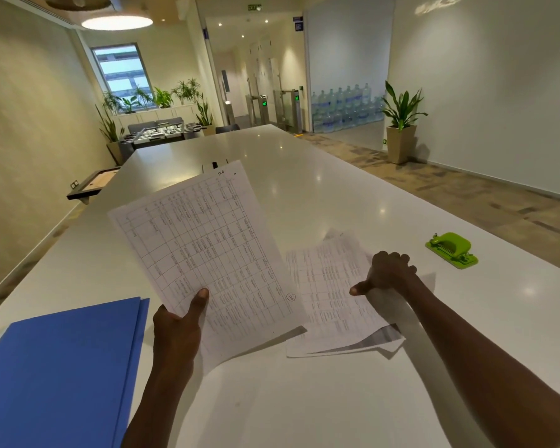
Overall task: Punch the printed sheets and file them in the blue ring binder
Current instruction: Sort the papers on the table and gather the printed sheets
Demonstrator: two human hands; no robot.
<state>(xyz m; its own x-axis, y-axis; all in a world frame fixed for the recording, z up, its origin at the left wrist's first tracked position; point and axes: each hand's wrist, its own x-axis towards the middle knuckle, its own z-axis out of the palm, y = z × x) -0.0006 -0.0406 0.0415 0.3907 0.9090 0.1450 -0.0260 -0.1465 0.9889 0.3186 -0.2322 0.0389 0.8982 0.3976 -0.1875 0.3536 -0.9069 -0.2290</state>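
My left hand grips a printed sheet with a table grid by its lower edge, thumb on top, holding it tilted above the white table. To its right a loose pile of printed sheets lies on the table. My right hand rests on that pile with fingers curled and grips the top sheets near their right side. The blue ring binder lies closed at the lower left. A green hole punch sits on the table to the right, apart from both hands.
The long white table runs far ahead. A small dark object peeks out behind the raised sheet. A potted plant stands by the right wall; a foosball table and more plants stand beyond the table's far end.
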